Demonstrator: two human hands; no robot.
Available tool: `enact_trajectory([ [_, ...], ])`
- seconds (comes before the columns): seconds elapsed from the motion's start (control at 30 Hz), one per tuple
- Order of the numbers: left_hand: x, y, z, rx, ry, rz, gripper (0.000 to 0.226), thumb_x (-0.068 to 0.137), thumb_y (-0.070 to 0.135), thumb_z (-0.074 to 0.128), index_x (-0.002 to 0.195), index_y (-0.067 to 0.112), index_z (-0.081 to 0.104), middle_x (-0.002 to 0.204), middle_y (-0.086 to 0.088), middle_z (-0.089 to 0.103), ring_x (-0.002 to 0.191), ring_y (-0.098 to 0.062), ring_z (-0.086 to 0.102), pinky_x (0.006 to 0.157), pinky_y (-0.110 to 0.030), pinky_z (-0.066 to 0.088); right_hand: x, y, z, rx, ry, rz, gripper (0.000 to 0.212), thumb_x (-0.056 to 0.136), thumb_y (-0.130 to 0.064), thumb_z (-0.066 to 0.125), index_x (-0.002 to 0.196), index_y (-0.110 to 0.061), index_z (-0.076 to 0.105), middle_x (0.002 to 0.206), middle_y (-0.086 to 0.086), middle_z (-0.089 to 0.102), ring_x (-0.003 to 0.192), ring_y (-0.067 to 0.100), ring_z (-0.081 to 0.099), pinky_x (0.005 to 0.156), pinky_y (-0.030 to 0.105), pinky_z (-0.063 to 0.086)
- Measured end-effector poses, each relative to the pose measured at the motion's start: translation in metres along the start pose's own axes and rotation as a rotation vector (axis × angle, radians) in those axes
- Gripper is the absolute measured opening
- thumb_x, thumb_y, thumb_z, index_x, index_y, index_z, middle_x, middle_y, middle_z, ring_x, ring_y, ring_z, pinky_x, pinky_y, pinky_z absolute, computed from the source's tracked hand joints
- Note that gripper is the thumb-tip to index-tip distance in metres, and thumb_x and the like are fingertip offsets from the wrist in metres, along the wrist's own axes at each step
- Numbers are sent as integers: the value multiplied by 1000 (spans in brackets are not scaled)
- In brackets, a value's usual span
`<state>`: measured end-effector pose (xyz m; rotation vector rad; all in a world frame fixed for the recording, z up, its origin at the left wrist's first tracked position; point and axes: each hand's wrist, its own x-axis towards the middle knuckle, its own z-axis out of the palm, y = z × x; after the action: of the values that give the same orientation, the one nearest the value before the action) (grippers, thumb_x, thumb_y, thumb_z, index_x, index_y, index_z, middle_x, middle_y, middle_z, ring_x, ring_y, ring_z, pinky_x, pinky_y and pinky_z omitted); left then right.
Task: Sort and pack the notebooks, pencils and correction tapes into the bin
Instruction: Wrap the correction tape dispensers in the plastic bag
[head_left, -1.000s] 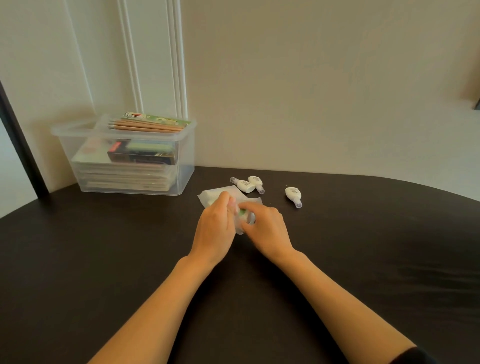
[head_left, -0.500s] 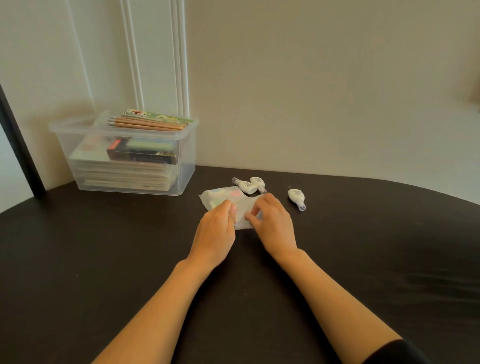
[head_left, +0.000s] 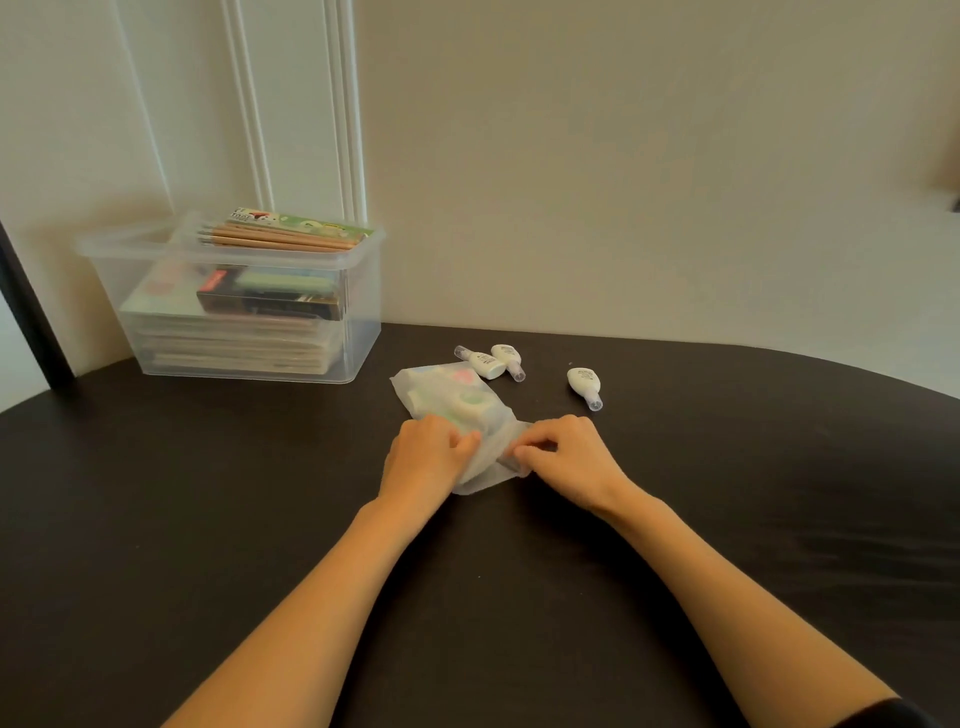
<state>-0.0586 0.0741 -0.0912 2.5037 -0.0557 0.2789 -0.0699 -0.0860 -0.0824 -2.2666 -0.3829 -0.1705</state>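
Note:
A translucent white pouch (head_left: 457, 400) with correction tapes showing through it lies on the dark table. My left hand (head_left: 423, 457) grips its near left edge, and my right hand (head_left: 566, 457) pinches its near right corner. Three white correction tapes lie loose behind the pouch: two together (head_left: 493, 361) and one apart (head_left: 584, 384). The clear plastic bin (head_left: 358, 312) stands at the back left with a stack of notebooks (head_left: 234, 343) inside, boxes on top of them, and pencils (head_left: 275, 240) lying across its rim.
The dark table (head_left: 208, 519) curves away at the right, its back edge against a pale wall. A dark vertical post (head_left: 31, 322) stands at the far left beside the bin.
My hands have slid from the middle of the pouch to its near end and moved slightly apart, each now holding the pouch's edge. The pouch lies more uncovered.

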Motion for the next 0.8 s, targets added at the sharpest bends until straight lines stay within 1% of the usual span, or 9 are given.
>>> enact_trajectory([
  [0.07,4,0,-2,115,24,-84,46,86,50,54,64,8,55,65,-10,50,69,-29,52,56,-31,34,-5,-2,-6,218,-86,33,28,81,0,49,62,-1,69,61,15,65,52,14,55,59,22,46],
  [0.13,7,1,-2,194,48,-161,55,80,62,53,86,7,57,83,-7,55,78,-23,50,60,-30,35,-5,-3,-9,378,-26,69,32,83,1,45,59,-2,65,52,13,62,41,13,51,51,23,45],
  [0.27,14,0,0,209,33,-232,46,82,56,55,91,11,52,97,-8,60,86,-23,55,69,-30,38,15,0,-9,317,562,294,30,87,-29,56,63,-11,48,49,-2,49,45,8,44,52,23,38],
  [0.3,16,0,0,202,18,-234,44,83,54,55,90,11,50,99,-9,60,90,-24,57,71,-30,38,21,1,-6,232,543,310,37,83,-41,59,63,-14,45,52,-3,47,48,9,43,52,24,37],
  [0.43,17,-2,-1,197,-4,-233,46,85,50,55,103,8,54,104,-9,61,98,-26,57,79,-33,40,42,3,20,-146,54,352,60,64,-71,62,57,-18,35,66,-1,43,71,15,40,56,25,30],
  [0.5,18,-2,-3,173,-31,-244,45,86,48,55,105,7,54,105,-9,60,100,-27,56,78,-33,39,52,2,23,-298,-41,357,57,67,-67,63,63,-18,34,74,0,44,84,18,41,61,27,31],
  [0.57,21,-2,-6,164,-66,-247,36,88,38,54,104,7,55,107,-10,60,101,-28,56,78,-32,38,60,0,25,-292,-83,357,50,74,-57,65,66,-17,37,70,-2,43,83,19,45,63,27,33],
  [0.7,22,-1,-9,182,-94,-212,21,89,18,46,101,4,56,104,-14,58,96,-30,55,77,-33,38,63,-5,35,-317,-43,303,35,88,-41,54,92,-6,57,85,7,57,88,26,56,68,29,38],
  [0.8,21,-1,-10,178,-79,-195,17,89,17,47,100,8,57,94,-9,53,86,-26,50,78,-33,40,60,-7,33,-277,-78,242,33,92,-28,48,66,-9,48,67,5,48,70,23,47,54,26,30],
])
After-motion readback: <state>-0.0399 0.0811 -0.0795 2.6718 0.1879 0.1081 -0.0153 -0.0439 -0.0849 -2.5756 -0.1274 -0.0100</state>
